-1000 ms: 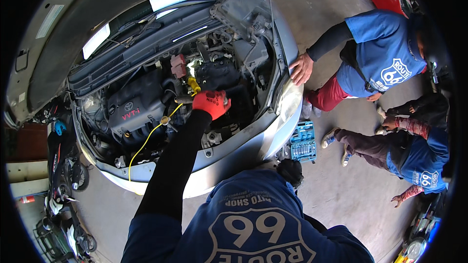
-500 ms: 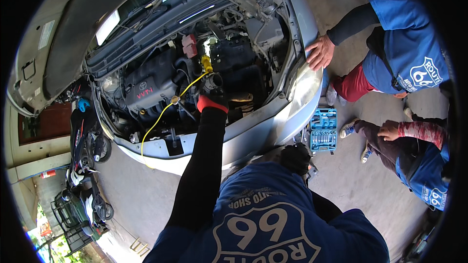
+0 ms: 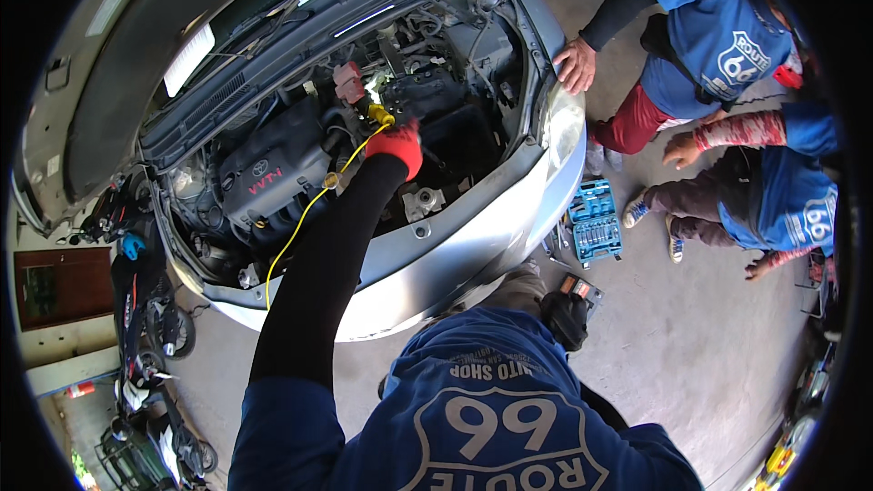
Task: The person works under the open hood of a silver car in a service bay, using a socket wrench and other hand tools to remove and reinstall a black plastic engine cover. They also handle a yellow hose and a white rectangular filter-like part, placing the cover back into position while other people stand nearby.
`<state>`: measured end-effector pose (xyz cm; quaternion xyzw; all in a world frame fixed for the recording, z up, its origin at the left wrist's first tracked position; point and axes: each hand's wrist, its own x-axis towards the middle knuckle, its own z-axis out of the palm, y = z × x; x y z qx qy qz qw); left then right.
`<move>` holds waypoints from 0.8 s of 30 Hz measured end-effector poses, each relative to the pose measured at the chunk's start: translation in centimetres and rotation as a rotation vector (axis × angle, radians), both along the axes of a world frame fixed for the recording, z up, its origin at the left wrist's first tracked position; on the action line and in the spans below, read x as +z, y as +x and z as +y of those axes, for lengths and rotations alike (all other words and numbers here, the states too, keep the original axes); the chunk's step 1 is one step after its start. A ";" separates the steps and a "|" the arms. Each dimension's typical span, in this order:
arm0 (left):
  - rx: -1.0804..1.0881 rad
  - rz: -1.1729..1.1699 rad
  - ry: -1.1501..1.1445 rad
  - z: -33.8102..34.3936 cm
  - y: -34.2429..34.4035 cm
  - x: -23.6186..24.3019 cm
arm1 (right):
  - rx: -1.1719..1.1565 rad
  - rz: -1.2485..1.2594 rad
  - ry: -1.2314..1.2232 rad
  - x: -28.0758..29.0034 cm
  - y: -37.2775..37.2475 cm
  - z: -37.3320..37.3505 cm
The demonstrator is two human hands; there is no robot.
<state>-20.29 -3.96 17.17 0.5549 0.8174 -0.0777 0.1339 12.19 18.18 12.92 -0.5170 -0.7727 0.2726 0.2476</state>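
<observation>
My left hand [image 3: 397, 151], in a red and black glove, reaches into the engine bay of a silver car. It is beside a yellow-handled lamp [image 3: 379, 115], whose yellow cord [image 3: 300, 227] runs down over the front edge of the bay. The fingers are hidden and smeared by motion, so I cannot tell whether they grip anything. Left of the hand lies the dark engine cover [image 3: 277, 159]. A red plastic cover [image 3: 348, 84] sits just beyond the lamp. Of my right arm only a piece of black sleeve [image 3: 604, 407] shows; its hand is out of sight.
The raised hood [image 3: 145, 64] arches over the upper left. One co-worker's hand [image 3: 576, 65] rests on the car's front corner; another person [image 3: 773, 186] stands nearby. A blue socket-set case [image 3: 596, 223] lies on the floor. Motorcycles [image 3: 164, 309] stand at the left.
My left hand has moved up and toward the lamp from lower in the engine bay. A tan piece beside it no longer shows. The lamp handle has tilted slightly. The second co-worker's arms have moved.
</observation>
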 end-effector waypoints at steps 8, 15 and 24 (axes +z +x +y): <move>-0.135 -0.342 0.017 0.6 -4.4 -0.1 | -0.191 -0.065 -0.362 -10.3 15.2 -27.5; -0.581 -0.279 0.414 2.7 -3.8 -5.5 | -0.341 -0.357 -0.864 -19.3 24.2 -57.9; -0.405 0.153 0.386 7.8 -5.8 -9.8 | -0.499 -0.372 -1.195 -22.0 22.7 -71.2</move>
